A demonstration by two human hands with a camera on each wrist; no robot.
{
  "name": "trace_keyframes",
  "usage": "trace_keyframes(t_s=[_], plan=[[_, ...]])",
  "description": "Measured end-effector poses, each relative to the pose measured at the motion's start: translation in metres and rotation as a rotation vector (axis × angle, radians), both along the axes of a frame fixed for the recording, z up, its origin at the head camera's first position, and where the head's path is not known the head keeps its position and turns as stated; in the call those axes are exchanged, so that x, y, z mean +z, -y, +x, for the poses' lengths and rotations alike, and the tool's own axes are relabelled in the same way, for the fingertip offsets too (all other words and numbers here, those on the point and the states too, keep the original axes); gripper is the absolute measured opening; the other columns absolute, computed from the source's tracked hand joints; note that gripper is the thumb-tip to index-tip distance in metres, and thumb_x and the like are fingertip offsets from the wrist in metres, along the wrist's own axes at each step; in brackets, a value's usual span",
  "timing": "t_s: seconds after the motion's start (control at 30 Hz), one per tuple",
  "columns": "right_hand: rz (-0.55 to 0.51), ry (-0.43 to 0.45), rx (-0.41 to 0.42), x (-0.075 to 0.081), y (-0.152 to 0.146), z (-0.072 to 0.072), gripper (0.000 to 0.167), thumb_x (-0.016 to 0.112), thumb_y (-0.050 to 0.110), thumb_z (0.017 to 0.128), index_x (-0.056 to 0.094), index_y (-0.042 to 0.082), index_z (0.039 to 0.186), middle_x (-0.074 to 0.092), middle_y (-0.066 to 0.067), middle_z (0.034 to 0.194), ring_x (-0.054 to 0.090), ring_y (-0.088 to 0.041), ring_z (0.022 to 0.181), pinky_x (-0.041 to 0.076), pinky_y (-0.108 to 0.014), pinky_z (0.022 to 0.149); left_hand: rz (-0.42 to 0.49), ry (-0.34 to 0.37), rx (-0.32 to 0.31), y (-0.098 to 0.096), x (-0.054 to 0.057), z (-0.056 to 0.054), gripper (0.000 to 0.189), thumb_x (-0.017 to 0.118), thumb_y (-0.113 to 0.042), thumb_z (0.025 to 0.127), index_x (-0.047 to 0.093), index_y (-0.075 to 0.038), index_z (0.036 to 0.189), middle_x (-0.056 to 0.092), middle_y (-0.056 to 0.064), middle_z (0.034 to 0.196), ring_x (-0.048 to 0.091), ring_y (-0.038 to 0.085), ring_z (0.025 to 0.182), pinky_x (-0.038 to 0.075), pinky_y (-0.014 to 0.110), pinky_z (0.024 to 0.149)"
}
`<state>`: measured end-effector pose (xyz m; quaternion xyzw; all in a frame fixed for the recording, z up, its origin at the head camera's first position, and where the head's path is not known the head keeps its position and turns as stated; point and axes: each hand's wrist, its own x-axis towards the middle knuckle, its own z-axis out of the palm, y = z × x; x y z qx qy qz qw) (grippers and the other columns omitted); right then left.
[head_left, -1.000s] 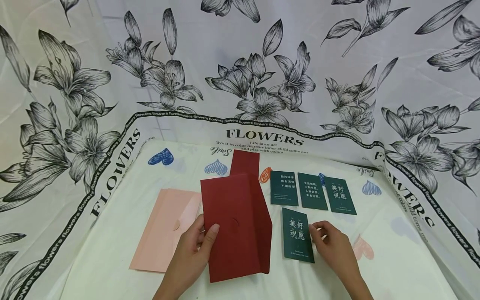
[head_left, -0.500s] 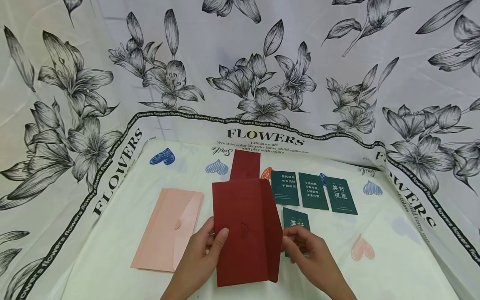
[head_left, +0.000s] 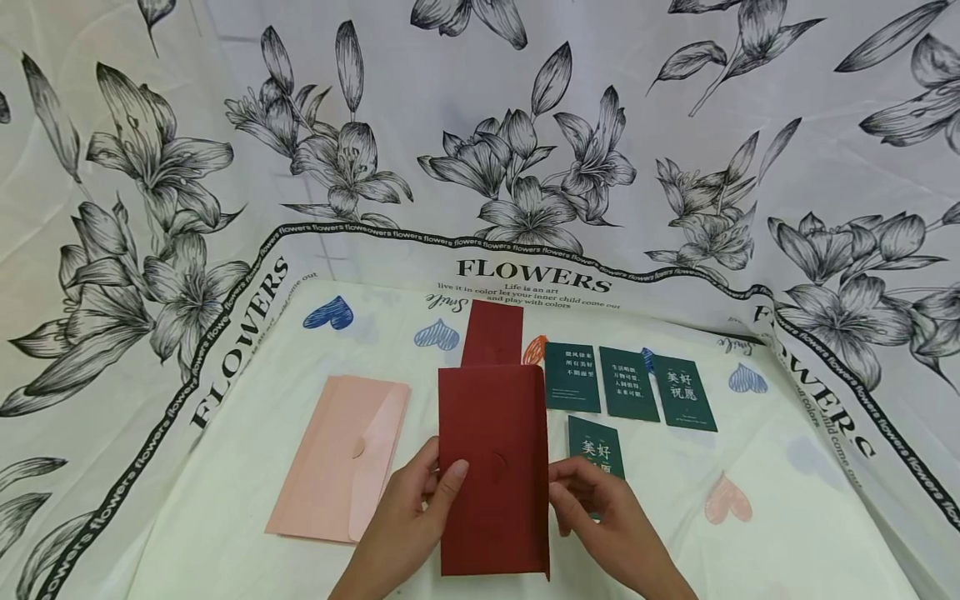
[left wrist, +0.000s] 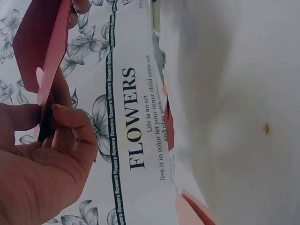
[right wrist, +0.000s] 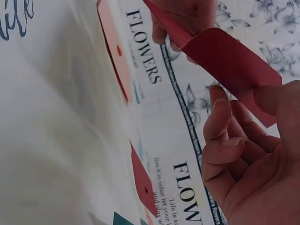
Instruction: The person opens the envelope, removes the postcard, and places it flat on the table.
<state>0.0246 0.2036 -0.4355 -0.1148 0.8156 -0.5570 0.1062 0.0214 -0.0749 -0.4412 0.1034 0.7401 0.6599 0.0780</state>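
A red envelope (head_left: 491, 517) is held up in front of me, and my left hand (head_left: 408, 508) grips its left edge, thumb on the near face. In the left wrist view, the fingers of that left hand (left wrist: 51, 159) curl round the envelope's edge. My right hand (head_left: 611, 521) is at the envelope's right side. The right wrist view shows the flap (right wrist: 234, 65) standing out from the envelope, with the right thumb (right wrist: 269, 99) against it and the fingers on its other side. Behind the right hand lies a green card (head_left: 596, 442), partly covered.
Pink envelopes (head_left: 337, 467) lie on the cloth (head_left: 210, 508) at left. Another red envelope (head_left: 493, 333) lies farther back. Several green cards lie in a row at right, among them one with large white writing (head_left: 686, 396). A flower-printed curtain (head_left: 480, 108) hangs behind.
The right hand has left the green card on the cloth and moved left to the flap. The flap has turned until nearly edge-on in the head view. The held envelope has shifted right.
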Motion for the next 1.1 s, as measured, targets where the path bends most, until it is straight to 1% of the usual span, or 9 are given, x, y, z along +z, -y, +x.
trace_keyframes(t_s=[0.13, 0.3, 0.53, 0.63, 0.73, 0.87, 0.9, 1.0, 1.1], plan=[[-0.003, 0.024, -0.02, 0.001, 0.005, 0.001, 0.019, 0.065, 0.027, 0.107, 0.066, 0.014, 0.121, 0.072, -0.006, 0.094, 0.067, -0.022, 0.069, 0.06, -0.033, 0.069, -0.007, -0.014, -0.005, -0.001, 0.0, 0.0, 0.023, 0.056, -0.035, 0.111, 0.059, -0.026, 0.133, 0.077, -0.007, 0.101, 0.076, 0.017, 0.088, 0.06, 0.032, 0.081], [-0.012, 0.027, -0.028, 0.003, 0.009, 0.001, 0.018, 0.067, 0.027, 0.107, 0.066, 0.013, 0.118, 0.072, -0.005, 0.091, 0.067, -0.022, 0.068, 0.06, -0.033, 0.07, -0.018, -0.027, -0.01, -0.002, -0.001, 0.001, 0.022, 0.055, -0.034, 0.112, 0.059, -0.026, 0.132, 0.075, -0.006, 0.096, 0.074, 0.016, 0.084, 0.059, 0.031, 0.08], [-0.037, 0.021, -0.024, 0.001, 0.009, 0.002, 0.017, 0.067, 0.026, 0.106, 0.065, 0.013, 0.116, 0.072, -0.005, 0.09, 0.067, -0.021, 0.068, 0.06, -0.034, 0.068, -0.038, -0.038, -0.006, -0.004, -0.001, 0.001, 0.022, 0.057, -0.035, 0.111, 0.059, -0.028, 0.132, 0.074, -0.007, 0.097, 0.073, 0.015, 0.081, 0.058, 0.03, 0.078], [-0.052, 0.004, -0.018, 0.0, 0.011, 0.002, 0.015, 0.068, 0.025, 0.106, 0.066, 0.013, 0.115, 0.071, -0.005, 0.088, 0.066, -0.021, 0.066, 0.06, -0.034, 0.067, -0.039, -0.015, -0.001, -0.005, 0.0, 0.001, 0.024, 0.06, -0.036, 0.11, 0.058, -0.028, 0.132, 0.074, -0.007, 0.1, 0.073, 0.015, 0.084, 0.059, 0.03, 0.077], [-0.06, -0.015, -0.008, 0.0, 0.013, 0.004, 0.013, 0.069, 0.023, 0.106, 0.066, 0.014, 0.113, 0.07, -0.007, 0.086, 0.065, -0.019, 0.064, 0.06, -0.033, 0.064, -0.039, 0.013, -0.019, -0.007, 0.001, 0.001, 0.034, 0.065, -0.039, 0.107, 0.055, -0.026, 0.137, 0.073, -0.005, 0.11, 0.074, 0.016, 0.094, 0.06, 0.029, 0.077], [-0.064, -0.023, 0.008, -0.001, 0.016, 0.006, 0.011, 0.069, 0.022, 0.105, 0.065, 0.014, 0.111, 0.069, -0.007, 0.085, 0.065, -0.018, 0.063, 0.06, -0.033, 0.062, -0.076, 0.039, -0.031, -0.01, 0.0, 0.002, 0.058, 0.072, -0.046, 0.1, 0.044, -0.026, 0.147, 0.067, -0.006, 0.128, 0.068, 0.015, 0.115, 0.059, 0.031, 0.086], [-0.066, -0.024, 0.01, -0.001, 0.016, 0.007, 0.011, 0.069, 0.022, 0.105, 0.065, 0.014, 0.11, 0.068, -0.007, 0.085, 0.065, -0.018, 0.062, 0.059, -0.033, 0.061, -0.091, 0.045, -0.029, -0.01, -0.001, 0.003, 0.064, 0.074, -0.048, 0.099, 0.042, -0.027, 0.149, 0.065, -0.007, 0.13, 0.067, 0.015, 0.118, 0.059, 0.031, 0.089], [-0.069, -0.024, 0.013, -0.001, 0.017, 0.008, 0.01, 0.07, 0.021, 0.105, 0.065, 0.014, 0.109, 0.068, -0.005, 0.085, 0.066, -0.02, 0.062, 0.059, -0.034, 0.06, -0.145, 0.043, -0.01, -0.01, -0.003, 0.003, 0.074, 0.078, -0.053, 0.094, 0.037, -0.029, 0.151, 0.062, -0.012, 0.131, 0.064, 0.013, 0.121, 0.057, 0.032, 0.093], [-0.077, -0.022, 0.014, 0.0, 0.018, 0.009, 0.009, 0.07, 0.021, 0.105, 0.065, 0.014, 0.109, 0.068, -0.008, 0.085, 0.065, -0.02, 0.062, 0.059, -0.034, 0.058, -0.159, 0.034, -0.012, -0.01, -0.004, 0.003, 0.078, 0.079, -0.053, 0.093, 0.034, -0.029, 0.152, 0.061, -0.015, 0.131, 0.064, 0.011, 0.12, 0.057, 0.032, 0.095]])
